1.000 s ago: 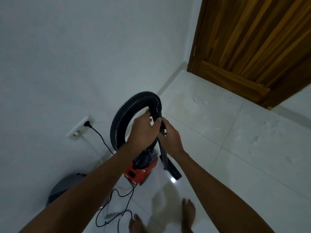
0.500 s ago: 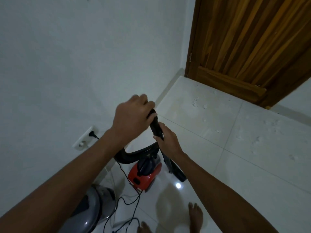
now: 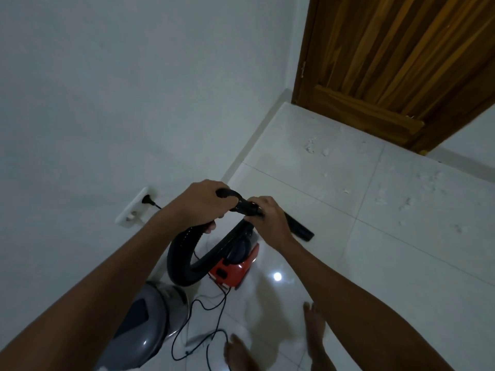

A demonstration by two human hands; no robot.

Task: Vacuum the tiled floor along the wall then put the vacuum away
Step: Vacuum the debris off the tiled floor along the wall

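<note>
Left hand (image 3: 199,203) curled round black hose (image 3: 179,253); right hand (image 3: 267,216) gripping hose end beside nozzle (image 3: 298,228), above red vacuum (image 3: 233,271).

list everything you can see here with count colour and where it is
vacuum body: 1, red and black, on the floor by the wall
hose: 1, black, ribbed, looping up from the vacuum body into both hands
nozzle: 1, black, sticking out past the right hand
power cord: 1, black, trailing loose over the floor
plug: 1, black, in the wall socket
wall socket: 1, white, low on the wall
grey appliance: 1, grey, against the wall
white debris: many bits, white, on tiles near the door
door: 1, brown wood, top right
floor: white glossy tiles
bare feet: 2, bottom edge
left hand: grips the hose
right hand: grips the hose end
</note>
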